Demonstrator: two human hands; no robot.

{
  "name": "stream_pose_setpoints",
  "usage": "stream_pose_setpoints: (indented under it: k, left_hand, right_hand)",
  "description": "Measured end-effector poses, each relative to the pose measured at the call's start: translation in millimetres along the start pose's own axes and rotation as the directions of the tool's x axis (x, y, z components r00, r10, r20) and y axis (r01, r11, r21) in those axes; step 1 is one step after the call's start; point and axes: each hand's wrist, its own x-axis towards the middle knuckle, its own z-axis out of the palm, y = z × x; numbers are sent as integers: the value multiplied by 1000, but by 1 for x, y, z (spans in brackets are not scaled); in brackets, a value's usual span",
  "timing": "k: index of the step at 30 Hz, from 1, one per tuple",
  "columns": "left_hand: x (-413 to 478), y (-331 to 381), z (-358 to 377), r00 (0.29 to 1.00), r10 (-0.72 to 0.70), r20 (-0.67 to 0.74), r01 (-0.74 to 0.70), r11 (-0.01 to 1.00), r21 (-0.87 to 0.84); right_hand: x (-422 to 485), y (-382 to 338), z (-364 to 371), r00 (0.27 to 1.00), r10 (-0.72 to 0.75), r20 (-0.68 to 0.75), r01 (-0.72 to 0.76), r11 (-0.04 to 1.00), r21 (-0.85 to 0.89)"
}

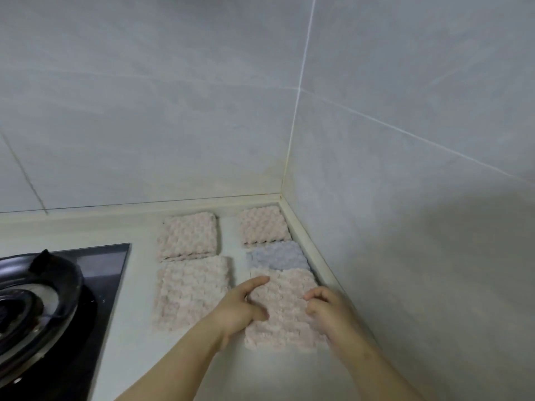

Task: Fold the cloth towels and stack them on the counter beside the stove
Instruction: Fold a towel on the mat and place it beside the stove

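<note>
Head view: the pink towel (282,311) I'm working lies at the near right of the counter (139,328), close to the side wall (405,227). It looks plush, light and floppy, so I judge it will sag if lifted by one corner; I'd pinch two corners of one edge. My left hand (246,305) rests on its left edge with digits spread. My right hand (327,311) sits apart on its right side, fingertips curled onto the pile; whether they pinch fabric I cannot tell. I count five towels: this one, a blue-grey towel (278,256) touching its far edge, and three other pink ones. The stove (86,285) is to the left.
</note>
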Motion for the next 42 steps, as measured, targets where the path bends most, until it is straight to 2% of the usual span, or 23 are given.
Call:
stream_pose_setpoints:
  k: [3, 9, 12, 15, 17, 21, 26, 29, 33, 35, 37, 39, 40, 42]
  left_hand:
    - [-1, -11, 26, 1000, 8, 19, -9, 1000, 27]
    - [-20, -32, 48, 998, 33, -48, -35, 998, -43]
    - [-32, -35, 55, 994, 87, -70, -94, 990, -107]
    - [-38, -40, 60, 987, 156, -43, -159, 984, -75]
    - [-41, -41, 62, 991, 128, 27, -128, 992, -18]
    - [-38, -48, 62, 989, 21, 145, -64, 953, 296]
    - [-36, -48, 65, 971, -68, 231, -27, 921, 387]
    - [-34, -49, 71, 966, -72, 247, -39, 908, 417]
    - [-36, -44, 74, 967, -32, 251, -113, 833, 541]
    - [-33, -39, 68, 985, 14, 171, -125, 741, 660]
    - [-26, -33, 60, 990, 140, 5, -103, 703, 704]
    - [-13, -24, 54, 955, 231, -188, -87, 822, 563]
    - [-5, -20, 51, 942, 225, -248, -79, 869, 489]
    - [12, -16, 49, 940, 182, -288, -36, 893, 448]
  right_hand:
    - [-8, 19, -23, 997, 31, -76, -35, 998, -44]
    - [-24, 38, -35, 999, 17, -49, -25, 985, -170]
    - [-30, 40, -38, 998, -13, -66, 2, 986, -164]
    - [-33, 39, -42, 998, 15, -59, -24, 985, -171]
    - [-34, 42, -45, 999, 16, -46, -29, 956, -293]
    - [-36, 48, -47, 1000, -1, 1, 1, 787, -617]
    - [-44, 39, -48, 993, -101, 56, 96, 450, -888]
    - [-47, 35, -46, 972, -224, 77, 158, 371, -915]
    - [-44, 38, -48, 970, -230, 84, 166, 368, -915]
    - [-41, 39, -49, 976, -203, 80, 155, 384, -910]
    - [-38, 40, -49, 976, -209, 59, 147, 435, -888]
    - [-34, 39, -48, 970, -241, 17, 145, 524, -839]
    - [-32, 38, -47, 967, -253, 0, 149, 568, -809]
    - [-27, 35, -44, 964, -267, -11, 163, 619, -768]
